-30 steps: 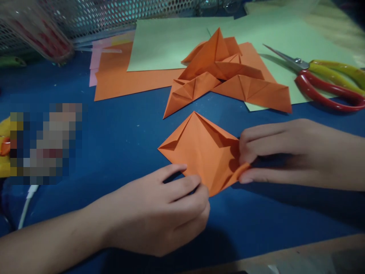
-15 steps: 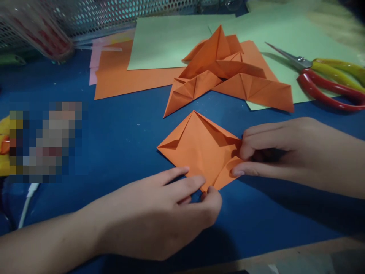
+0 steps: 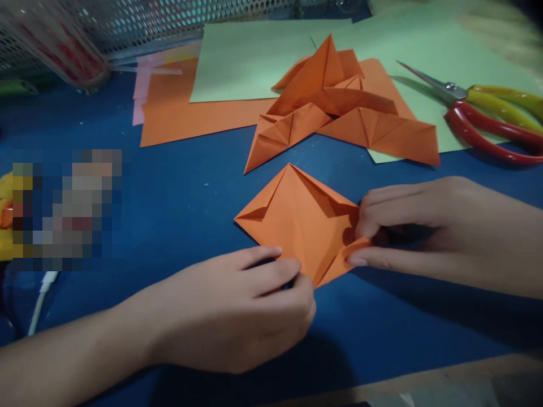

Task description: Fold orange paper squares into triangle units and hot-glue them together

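Blue tabletop (image 3: 403, 333) spreads across the near side of my feed, and over it I have the left hand (image 3: 246, 311), laid in from the near left. Its fingers are bent and slightly parted, tips on the near-left side of an orange sheet (image 3: 305, 226); the thumb is hidden, so I cannot tell whether that side is pinched or only pressed. The sheet lies between the two hands, a diamond with one corner pointing far. The right hand (image 3: 441, 215) has thumb and fingers closed on its right corner, nipping a curled flap.

I judge this piece partly folded. Both far edges carry turned-in strips, and the left corner shows a small pocket. The near-right flap curls up rather than lying flat, so that fold looks unfinished; the near-left edge is too covered to judge.

Beyond it I see overlapping folded pieces (image 3: 322, 85), sharply creased, which I take as folding already done; I cannot count them surely. Around them lie flat orange paper (image 3: 182, 116) and green paper (image 3: 241, 62), unfolded where I can see. Scissors (image 3: 460, 110) rest on the green at far right, touched by neither hand. Farthest off are a perforated basket (image 3: 169, 28) and, to its left, a clear container (image 3: 72, 45) with something red inside.
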The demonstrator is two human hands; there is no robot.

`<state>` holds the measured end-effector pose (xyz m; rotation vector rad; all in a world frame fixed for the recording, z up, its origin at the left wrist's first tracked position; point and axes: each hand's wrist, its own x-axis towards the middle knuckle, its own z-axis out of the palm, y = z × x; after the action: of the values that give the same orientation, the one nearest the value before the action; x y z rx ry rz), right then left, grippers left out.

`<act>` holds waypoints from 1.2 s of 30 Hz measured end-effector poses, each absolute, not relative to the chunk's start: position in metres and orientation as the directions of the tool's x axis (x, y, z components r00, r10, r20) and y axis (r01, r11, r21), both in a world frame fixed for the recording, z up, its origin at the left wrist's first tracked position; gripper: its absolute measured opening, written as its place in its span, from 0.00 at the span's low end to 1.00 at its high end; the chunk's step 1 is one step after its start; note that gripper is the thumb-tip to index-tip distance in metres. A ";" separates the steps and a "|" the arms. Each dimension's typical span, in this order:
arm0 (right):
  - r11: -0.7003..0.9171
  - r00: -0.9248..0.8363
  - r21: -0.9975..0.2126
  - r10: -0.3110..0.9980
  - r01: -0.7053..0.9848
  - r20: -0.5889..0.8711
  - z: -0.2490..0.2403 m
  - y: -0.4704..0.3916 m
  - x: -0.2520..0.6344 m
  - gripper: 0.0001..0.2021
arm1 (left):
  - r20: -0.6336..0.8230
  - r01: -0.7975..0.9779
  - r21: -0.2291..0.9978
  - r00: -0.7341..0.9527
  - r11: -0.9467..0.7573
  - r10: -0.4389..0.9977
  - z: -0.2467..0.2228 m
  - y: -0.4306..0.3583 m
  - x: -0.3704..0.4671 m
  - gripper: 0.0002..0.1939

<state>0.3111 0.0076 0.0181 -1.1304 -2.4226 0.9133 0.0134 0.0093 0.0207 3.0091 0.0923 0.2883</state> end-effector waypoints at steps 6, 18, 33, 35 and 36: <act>0.517 -0.593 -0.608 0.800 0.603 0.092 0.010 0.005 0.312 0.19 | 0.148 -0.018 -0.010 0.989 -1.000 -0.019 0.025 0.007 0.014 0.26; 0.524 -0.584 -0.559 0.807 0.642 0.086 0.014 0.003 0.308 0.25 | 0.322 0.082 0.371 0.923 -0.925 0.211 0.015 0.017 0.013 0.25; 0.522 -0.584 -0.535 0.809 0.665 0.063 0.022 0.007 0.305 0.26 | 0.323 0.123 0.328 0.917 -0.936 0.234 0.014 0.013 0.016 0.26; 0.508 -0.575 -0.544 0.816 0.667 0.057 0.020 0.007 0.303 0.27 | 0.315 0.120 0.349 0.919 -0.930 0.236 0.011 0.012 0.014 0.26; 0.501 -0.572 -0.553 0.819 0.666 0.052 0.019 0.007 0.302 0.27 | 0.304 0.116 0.356 0.924 -0.927 0.233 0.010 0.012 0.013 0.26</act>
<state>0.3024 0.0072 0.0193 -1.2471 -2.4399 0.7012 0.0128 0.0117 0.0104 2.7481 0.2566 0.4926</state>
